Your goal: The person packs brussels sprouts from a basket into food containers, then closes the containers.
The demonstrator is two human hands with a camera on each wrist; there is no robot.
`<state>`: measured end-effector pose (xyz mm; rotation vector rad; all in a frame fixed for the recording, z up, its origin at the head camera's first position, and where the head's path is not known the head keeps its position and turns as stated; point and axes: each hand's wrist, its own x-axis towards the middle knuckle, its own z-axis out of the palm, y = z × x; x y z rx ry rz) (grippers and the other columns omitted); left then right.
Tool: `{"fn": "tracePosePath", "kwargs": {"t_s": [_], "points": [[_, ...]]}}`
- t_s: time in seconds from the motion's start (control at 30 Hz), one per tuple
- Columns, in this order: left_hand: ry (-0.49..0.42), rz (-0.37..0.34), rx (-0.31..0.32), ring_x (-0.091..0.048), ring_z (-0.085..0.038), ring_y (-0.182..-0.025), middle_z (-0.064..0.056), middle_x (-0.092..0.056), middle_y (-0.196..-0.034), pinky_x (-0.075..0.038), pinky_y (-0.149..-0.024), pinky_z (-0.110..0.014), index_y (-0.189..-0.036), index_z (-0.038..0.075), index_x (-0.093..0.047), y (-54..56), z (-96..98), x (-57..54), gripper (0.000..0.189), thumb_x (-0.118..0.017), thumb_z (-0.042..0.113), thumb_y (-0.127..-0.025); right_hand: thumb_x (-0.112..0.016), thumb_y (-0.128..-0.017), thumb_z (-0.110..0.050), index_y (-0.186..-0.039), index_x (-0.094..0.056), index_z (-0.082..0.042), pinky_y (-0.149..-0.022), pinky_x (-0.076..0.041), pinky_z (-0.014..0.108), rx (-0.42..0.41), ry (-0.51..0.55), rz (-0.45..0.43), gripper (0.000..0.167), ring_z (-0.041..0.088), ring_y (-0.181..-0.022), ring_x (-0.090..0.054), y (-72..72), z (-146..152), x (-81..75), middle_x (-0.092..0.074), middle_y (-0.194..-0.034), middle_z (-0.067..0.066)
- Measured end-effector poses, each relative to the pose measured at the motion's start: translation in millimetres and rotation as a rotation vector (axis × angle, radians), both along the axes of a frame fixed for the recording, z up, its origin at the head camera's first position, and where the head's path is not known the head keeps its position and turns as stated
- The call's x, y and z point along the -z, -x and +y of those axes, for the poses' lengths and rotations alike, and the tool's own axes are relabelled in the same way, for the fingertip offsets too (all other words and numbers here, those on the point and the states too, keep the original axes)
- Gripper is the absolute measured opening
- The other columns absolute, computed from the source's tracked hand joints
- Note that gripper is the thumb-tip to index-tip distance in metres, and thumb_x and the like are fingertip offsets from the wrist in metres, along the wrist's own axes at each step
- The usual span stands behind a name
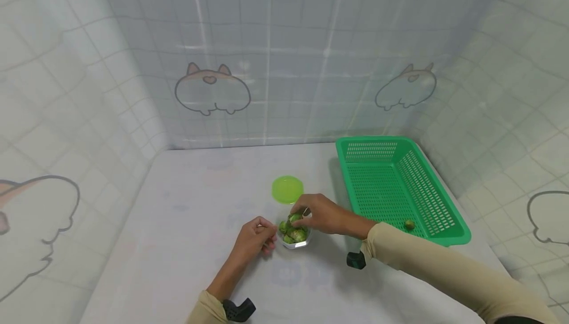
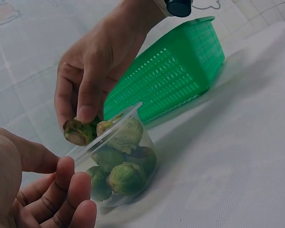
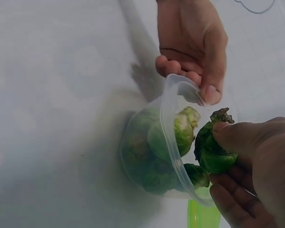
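A clear plastic tub (image 1: 294, 245) holds several green Brussels sprouts (image 2: 127, 178). My left hand (image 1: 254, 237) pinches the tub's rim on its left side, thumb and fingertips at the edge in the right wrist view. Over the tub's mouth, my right hand (image 1: 323, 213) pinches one Brussels sprout (image 3: 212, 152) between thumb and fingers. That sprout has a browned stem end and sits right at the rim in both wrist views.
A round lime-green lid (image 1: 287, 189) lies on the white-covered table (image 1: 200, 185) just behind the tub. To the right stands a large green slotted basket (image 1: 373, 185) with a single sprout (image 1: 409, 224) near its front. My right forearm passes in front of the basket's near corner.
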<state>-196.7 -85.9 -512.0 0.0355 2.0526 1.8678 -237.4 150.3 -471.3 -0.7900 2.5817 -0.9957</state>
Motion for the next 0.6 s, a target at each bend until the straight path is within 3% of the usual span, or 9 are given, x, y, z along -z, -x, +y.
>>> {"fn": "tracePosePath", "kwargs": {"t_s": [0.17, 0.37, 0.6], "points": [[0.001, -0.005, -0.002, -0.064, -0.022, -0.063, -0.024, -0.069, -0.081, -0.056, -0.056, -0.034, -0.098, -0.003, -0.060, -0.6, 0.5, -1.5, 0.012, -0.064, 0.008, -0.096, -0.080, -0.088, -0.023, -0.109, -0.074, -0.014, -0.083, -0.057, 0.036, -0.008, -0.041, 0.036, 0.023, 0.013, -0.096, -0.065, -1.0, -5.4, 2.9, -0.070, -0.105, -0.005], [-0.006, 0.000, -0.002, -0.064, -0.022, -0.063, -0.025, -0.069, -0.081, -0.056, -0.056, -0.034, -0.099, -0.004, -0.060, -0.1, 0.3, -0.7, 0.012, -0.064, 0.007, -0.096, -0.080, -0.088, -0.026, -0.107, -0.075, -0.016, -0.081, -0.052, 0.027, -0.020, -0.105, 0.093, 0.023, 0.009, -0.094, -0.063, -0.9, -10.9, 7.1, -0.069, -0.100, -0.007], [-0.018, 0.015, 0.003, -0.064, -0.022, -0.063, -0.023, -0.068, -0.080, -0.056, -0.056, -0.035, -0.099, -0.006, -0.059, -0.6, 0.0, 0.5, 0.014, -0.064, 0.008, -0.096, -0.081, -0.087, -0.027, -0.108, -0.077, -0.016, -0.083, -0.052, 0.025, -0.063, -0.134, 0.139, 0.024, 0.005, -0.095, -0.061, 1.2, -16.4, 10.6, -0.069, -0.100, -0.010]]}}
